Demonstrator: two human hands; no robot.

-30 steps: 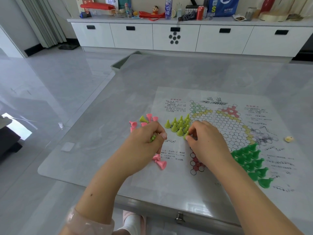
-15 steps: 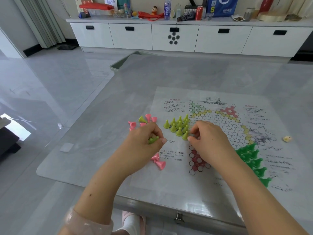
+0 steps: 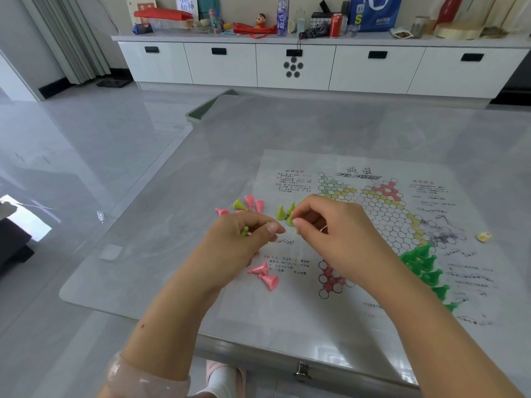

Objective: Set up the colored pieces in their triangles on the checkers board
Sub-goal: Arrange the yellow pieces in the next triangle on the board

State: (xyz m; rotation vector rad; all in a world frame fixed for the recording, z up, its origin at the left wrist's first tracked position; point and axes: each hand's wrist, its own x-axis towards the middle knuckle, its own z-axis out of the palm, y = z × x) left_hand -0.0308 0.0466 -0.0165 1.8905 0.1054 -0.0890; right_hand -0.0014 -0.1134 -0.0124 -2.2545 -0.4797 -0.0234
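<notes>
Yellow-green pieces (image 3: 285, 215) stand at the board's (image 3: 373, 225) ten o'clock corner, where the right hand's (image 3: 333, 234) grip pinches one and the left hand's (image 3: 244, 242) grip curls round another, on a grey marble counter (image 3: 287, 133).

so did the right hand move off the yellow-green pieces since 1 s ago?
No. The right hand stays over the yellow-green pieces at the board's left triangle, fingers curled; no clear shift against the printed hexagons.
</notes>
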